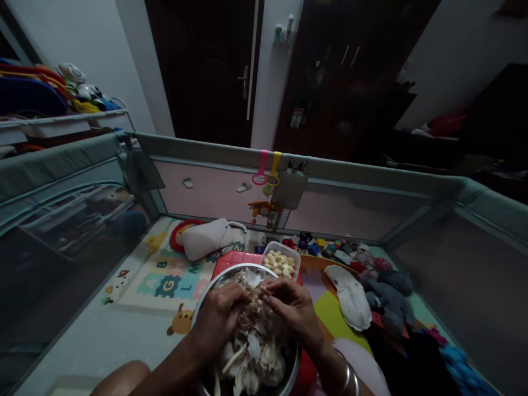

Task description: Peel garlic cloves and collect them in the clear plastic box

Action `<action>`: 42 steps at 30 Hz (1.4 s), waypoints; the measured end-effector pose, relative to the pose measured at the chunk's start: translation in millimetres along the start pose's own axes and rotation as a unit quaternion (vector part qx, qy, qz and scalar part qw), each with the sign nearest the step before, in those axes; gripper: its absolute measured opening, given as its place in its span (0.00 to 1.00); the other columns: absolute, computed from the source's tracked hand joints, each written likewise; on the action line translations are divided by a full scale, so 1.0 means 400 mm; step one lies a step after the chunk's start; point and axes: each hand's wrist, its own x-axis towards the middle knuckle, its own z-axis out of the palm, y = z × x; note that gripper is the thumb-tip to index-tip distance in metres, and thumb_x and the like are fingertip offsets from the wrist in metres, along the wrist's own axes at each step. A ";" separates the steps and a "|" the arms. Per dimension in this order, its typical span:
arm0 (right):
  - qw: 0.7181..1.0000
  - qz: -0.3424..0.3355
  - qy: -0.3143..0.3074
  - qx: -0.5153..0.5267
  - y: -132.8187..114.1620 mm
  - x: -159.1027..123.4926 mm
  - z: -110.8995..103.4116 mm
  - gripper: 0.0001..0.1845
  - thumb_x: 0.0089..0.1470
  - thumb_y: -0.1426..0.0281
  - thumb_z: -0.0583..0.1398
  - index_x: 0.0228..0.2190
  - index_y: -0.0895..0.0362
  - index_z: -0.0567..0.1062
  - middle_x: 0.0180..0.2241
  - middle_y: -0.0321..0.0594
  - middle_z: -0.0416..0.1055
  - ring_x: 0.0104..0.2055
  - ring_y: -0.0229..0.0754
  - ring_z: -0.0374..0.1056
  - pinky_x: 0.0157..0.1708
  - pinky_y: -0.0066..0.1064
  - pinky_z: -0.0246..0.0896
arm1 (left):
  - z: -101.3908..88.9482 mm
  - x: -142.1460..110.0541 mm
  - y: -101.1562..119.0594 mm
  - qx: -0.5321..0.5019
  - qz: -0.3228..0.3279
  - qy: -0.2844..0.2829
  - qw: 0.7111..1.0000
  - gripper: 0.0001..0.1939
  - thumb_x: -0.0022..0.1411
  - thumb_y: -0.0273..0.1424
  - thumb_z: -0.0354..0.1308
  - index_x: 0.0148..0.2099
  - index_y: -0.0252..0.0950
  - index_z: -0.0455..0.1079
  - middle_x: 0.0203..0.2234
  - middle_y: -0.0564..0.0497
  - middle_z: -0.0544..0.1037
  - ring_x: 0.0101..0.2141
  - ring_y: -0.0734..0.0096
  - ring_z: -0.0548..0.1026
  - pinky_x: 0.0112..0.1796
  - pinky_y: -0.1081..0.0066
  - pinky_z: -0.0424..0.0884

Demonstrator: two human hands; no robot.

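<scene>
A metal bowl (203,290) full of garlic heads and papery garlic skins (252,360) sits in front of me. Over its far half, my right hand (293,311) pinches a small brownish garlic clove (264,290) between thumb and fingertips. Close by on the left, my left hand (220,313) is closed, its fingertips down among the skins; what they grip is hidden. Just beyond the bowl, a clear plastic container (297,254) holds several peeled garlic cloves (280,264). Both bowl and container rest on a red stool-like surface (236,257).
A playpen with a padded rail (206,149) surrounds me. On its printed mat (140,324) lie a white cushion-like object (204,239), a pale pillow (350,297), a grey plush toy (391,300) and several small toys. Pink and yellow straps (275,162) hang from the rail.
</scene>
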 end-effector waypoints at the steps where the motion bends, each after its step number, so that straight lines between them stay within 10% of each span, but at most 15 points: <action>1: 1.000 -0.019 0.002 -0.019 0.007 -0.002 0.000 0.04 0.44 0.71 0.64 0.26 0.57 0.75 0.31 0.41 0.74 0.36 0.43 0.70 0.37 0.32 0.65 | 0.001 0.000 0.001 -0.007 0.010 -0.004 1.000 0.11 0.51 0.18 0.50 0.29 0.36 0.72 0.25 0.49 0.77 0.28 0.68 0.74 0.31 0.71 0.69; 12: 0.966 -0.174 -0.002 -0.190 0.022 -0.015 0.009 0.04 0.48 0.73 0.61 0.29 0.55 0.75 0.31 0.41 0.76 0.32 0.42 0.72 0.32 0.31 0.67 | 0.014 -0.007 0.008 -0.002 0.107 0.039 0.994 0.10 0.58 0.23 0.53 0.40 0.37 0.71 0.33 0.50 0.79 0.35 0.70 0.76 0.38 0.73 0.72; 22: 0.952 -0.201 -0.023 -0.228 0.013 -0.024 0.017 0.06 0.51 0.73 0.59 0.31 0.55 0.76 0.30 0.43 0.76 0.30 0.41 0.73 0.29 0.28 0.67 | 0.032 -0.015 -0.005 0.216 0.266 0.062 0.937 0.11 0.62 0.20 0.42 0.40 0.30 0.66 0.29 0.45 0.77 0.31 0.66 0.76 0.32 0.67 0.74; 34: 0.956 -0.213 -0.025 -0.200 0.010 -0.032 0.022 0.12 0.48 0.78 0.59 0.35 0.53 0.76 0.32 0.42 0.77 0.32 0.42 0.73 0.32 0.29 0.68 | 0.041 -0.003 -0.001 0.124 0.192 0.073 0.971 0.11 0.61 0.22 0.41 0.30 0.35 0.62 0.22 0.50 0.72 0.24 0.71 0.72 0.27 0.73 0.69; 42: 0.997 0.045 0.031 0.050 -0.024 -0.009 0.022 0.06 0.42 0.73 0.65 0.28 0.55 0.78 0.31 0.39 0.76 0.35 0.42 0.71 0.37 0.30 0.66 | 0.016 0.001 0.019 0.006 0.016 0.048 0.999 0.11 0.62 0.29 0.44 0.29 0.36 0.63 0.22 0.52 0.72 0.24 0.72 0.72 0.27 0.74 0.66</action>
